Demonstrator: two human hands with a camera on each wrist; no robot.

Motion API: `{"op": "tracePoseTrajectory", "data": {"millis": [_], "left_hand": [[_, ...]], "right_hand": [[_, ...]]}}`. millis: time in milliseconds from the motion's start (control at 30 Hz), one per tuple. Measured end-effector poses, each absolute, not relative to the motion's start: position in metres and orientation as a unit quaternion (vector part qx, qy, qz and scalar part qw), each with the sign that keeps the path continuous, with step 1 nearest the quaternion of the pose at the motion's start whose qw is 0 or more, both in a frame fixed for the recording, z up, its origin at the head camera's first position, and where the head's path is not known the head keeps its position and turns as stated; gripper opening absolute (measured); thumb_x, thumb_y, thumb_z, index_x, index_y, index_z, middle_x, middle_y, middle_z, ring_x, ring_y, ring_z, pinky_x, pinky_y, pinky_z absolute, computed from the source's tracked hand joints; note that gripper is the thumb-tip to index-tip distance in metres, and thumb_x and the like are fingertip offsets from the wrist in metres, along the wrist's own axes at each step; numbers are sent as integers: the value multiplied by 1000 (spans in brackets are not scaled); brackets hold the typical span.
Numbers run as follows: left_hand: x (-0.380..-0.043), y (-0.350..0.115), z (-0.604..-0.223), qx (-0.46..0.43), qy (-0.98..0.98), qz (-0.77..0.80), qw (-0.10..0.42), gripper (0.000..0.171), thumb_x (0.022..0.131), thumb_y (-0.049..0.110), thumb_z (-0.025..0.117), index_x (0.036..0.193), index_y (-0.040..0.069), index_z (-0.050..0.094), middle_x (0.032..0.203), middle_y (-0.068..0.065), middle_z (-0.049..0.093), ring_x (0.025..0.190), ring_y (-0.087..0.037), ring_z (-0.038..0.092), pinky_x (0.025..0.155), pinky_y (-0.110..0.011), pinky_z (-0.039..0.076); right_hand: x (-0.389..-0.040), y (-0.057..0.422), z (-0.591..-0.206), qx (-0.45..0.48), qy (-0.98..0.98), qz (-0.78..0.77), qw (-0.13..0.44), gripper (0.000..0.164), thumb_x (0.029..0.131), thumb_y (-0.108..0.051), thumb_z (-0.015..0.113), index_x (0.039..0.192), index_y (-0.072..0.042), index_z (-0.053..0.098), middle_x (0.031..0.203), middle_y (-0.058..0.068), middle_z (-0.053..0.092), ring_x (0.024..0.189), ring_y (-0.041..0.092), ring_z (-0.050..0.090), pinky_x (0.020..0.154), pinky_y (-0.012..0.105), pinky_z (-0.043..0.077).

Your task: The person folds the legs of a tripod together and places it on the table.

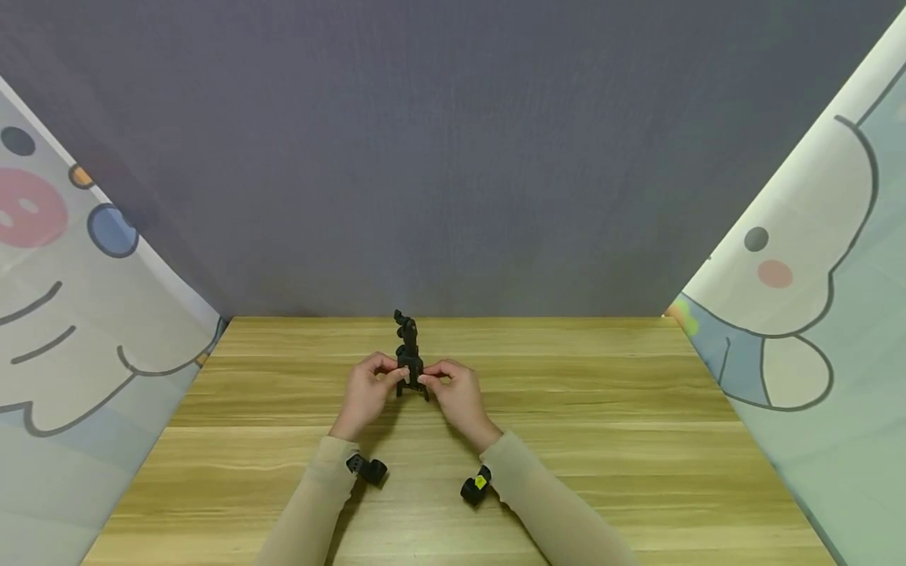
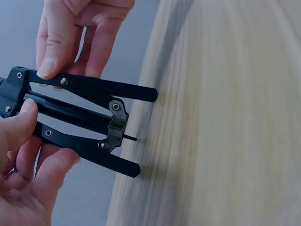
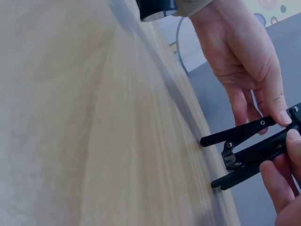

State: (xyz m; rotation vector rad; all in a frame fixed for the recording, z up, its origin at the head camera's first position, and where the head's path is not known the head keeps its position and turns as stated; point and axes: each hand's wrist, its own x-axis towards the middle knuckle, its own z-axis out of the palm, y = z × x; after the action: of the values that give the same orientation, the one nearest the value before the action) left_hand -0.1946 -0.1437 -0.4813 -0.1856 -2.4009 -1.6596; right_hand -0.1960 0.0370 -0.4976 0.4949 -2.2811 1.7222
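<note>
Above a wooden tabletop (image 1: 602,409), toward 11 o'clock from its middle, a black tripod (image 1: 410,362) is held roughly upright, its jointed head (image 1: 405,321) directed to 12 o'clock and its legs (image 2: 110,161) spread about a metal bracket (image 2: 117,125). Near the tops of the legs it is pinched from 8 o'clock by the left hand (image 1: 366,393) and from 4 o'clock by the right hand (image 1: 456,389); a grey panel (image 1: 453,157) is seen beyond the tabletop, at 12 o'clock.
</note>
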Motion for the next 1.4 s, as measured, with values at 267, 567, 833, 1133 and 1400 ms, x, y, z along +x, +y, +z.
{"op": "tracePoseTrajectory", "data": {"millis": [267, 567, 833, 1133, 1400], "left_hand": [[-197, -142, -484, -69, -805, -580, 104, 9, 89, 8, 76, 85, 3, 70, 88, -7, 64, 79, -20, 58, 63, -25, 47], [-195, -146, -485, -67, -796, -593, 97, 5, 89, 5, 75, 91, 1, 73, 89, -9, 68, 93, -25, 65, 70, -24, 50], [-196, -150, -485, -86, -806, -578, 90, 9, 92, 8, 72, 98, 2, 76, 96, -9, 70, 101, -29, 65, 78, -34, 54], [-201, -154, -483, -70, -810, -572, 105, 8, 89, 4, 75, 97, 4, 76, 98, -9, 71, 97, -26, 66, 80, -35, 52], [-203, -155, -482, -47, -807, -574, 129, 6, 86, 5, 79, 91, 7, 77, 90, -7, 74, 81, -18, 68, 69, -24, 52]], "right_hand": [[-198, 37, -502, 161, -771, 601, 135, 6, 88, -14, 77, 88, -7, 76, 86, 0, 71, 74, 13, 67, 62, 27, 56], [-198, 38, -500, 169, -764, 612, 118, 6, 87, -14, 77, 89, -8, 77, 87, 2, 72, 75, 17, 68, 64, 27, 56], [-197, 39, -496, 159, -769, 612, 96, 8, 86, -1, 76, 94, 3, 76, 92, 14, 72, 83, 31, 69, 67, 25, 55], [-196, 41, -496, 167, -771, 609, 85, 11, 88, -11, 76, 97, -6, 79, 94, 4, 75, 89, 19, 69, 74, 29, 55], [-193, 39, -500, 204, -766, 604, 85, 11, 89, -11, 76, 99, -5, 79, 94, 2, 75, 88, 14, 69, 74, 29, 56]]}}
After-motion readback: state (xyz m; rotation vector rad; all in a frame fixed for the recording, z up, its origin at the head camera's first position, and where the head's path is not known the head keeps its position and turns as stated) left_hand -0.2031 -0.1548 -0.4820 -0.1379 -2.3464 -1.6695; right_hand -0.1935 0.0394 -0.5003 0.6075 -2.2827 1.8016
